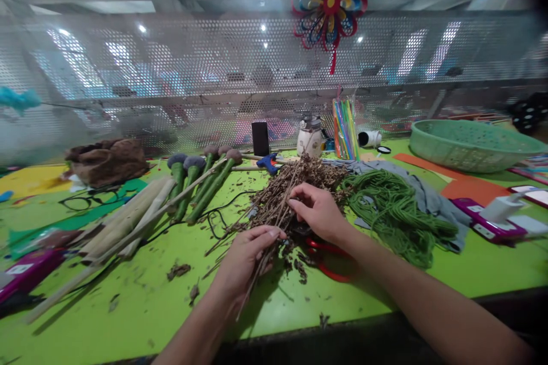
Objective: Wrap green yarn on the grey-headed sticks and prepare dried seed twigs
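My left hand (252, 248) is closed around the thin lower stems of some dried brown plant stalks (278, 211), whose ends stick out below the fist. Higher up the same stalks, my right hand (314, 208) has thumb and forefinger pinched together at a stem. Just beyond both hands lies a heap of dried brown plants (308, 174) with crumpled leaves and seed heads. Red-handled scissors (336, 268) rest under my right wrist, their blades hidden by the hand and leaves. Loose dry leaf bits (177, 271) are scattered on the green table (149, 308).
To the right are green yarn (394, 211), a grey cloth (432, 194), a purple power strip (488, 219) and a green basket (475, 145). Green-stemmed pieces with purple-grey heads (194, 168), wooden sticks (128, 217), glasses (89, 198) and a blue glue gun (268, 163) lie leftward.
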Demonstrator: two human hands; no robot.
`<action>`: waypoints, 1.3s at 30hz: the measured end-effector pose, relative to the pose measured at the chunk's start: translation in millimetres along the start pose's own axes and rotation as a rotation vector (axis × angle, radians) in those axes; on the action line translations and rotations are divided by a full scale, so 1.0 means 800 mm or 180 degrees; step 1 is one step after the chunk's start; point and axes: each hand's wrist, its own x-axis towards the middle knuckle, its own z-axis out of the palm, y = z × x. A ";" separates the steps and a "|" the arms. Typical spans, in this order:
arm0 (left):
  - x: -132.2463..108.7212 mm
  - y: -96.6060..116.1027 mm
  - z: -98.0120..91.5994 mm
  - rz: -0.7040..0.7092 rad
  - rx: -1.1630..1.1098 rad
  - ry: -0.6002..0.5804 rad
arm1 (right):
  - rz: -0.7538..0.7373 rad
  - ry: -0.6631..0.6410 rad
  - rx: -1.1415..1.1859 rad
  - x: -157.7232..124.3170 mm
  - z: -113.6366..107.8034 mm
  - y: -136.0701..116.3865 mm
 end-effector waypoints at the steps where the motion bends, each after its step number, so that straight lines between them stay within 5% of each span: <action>1: 0.002 -0.002 -0.001 -0.0022 -0.0011 -0.0050 | 0.0040 -0.0025 0.0095 0.000 -0.001 0.000; 9: 0.010 -0.005 -0.010 0.0227 -0.0267 0.0031 | 0.0684 -0.0294 0.1653 0.003 -0.011 -0.001; 17: 0.012 0.004 -0.013 0.0023 -0.0415 -0.0030 | 0.0479 -0.0800 0.2635 0.007 -0.038 -0.009; 21: 0.018 0.013 -0.013 -0.0006 -0.0519 -0.0025 | 0.0486 -0.1588 0.2081 -0.001 -0.048 -0.022; 26: 0.024 0.025 -0.008 -0.0007 -0.0451 -0.0191 | 0.0177 -0.2806 0.0133 -0.004 -0.042 -0.031; 30: 0.031 0.026 -0.005 -0.0037 -0.0515 -0.0310 | -0.0208 -0.2063 -0.0458 -0.005 -0.027 -0.030; 39: 0.040 0.014 0.004 0.0144 -0.0717 -0.0522 | 0.1144 -0.1088 0.0930 -0.019 0.021 -0.019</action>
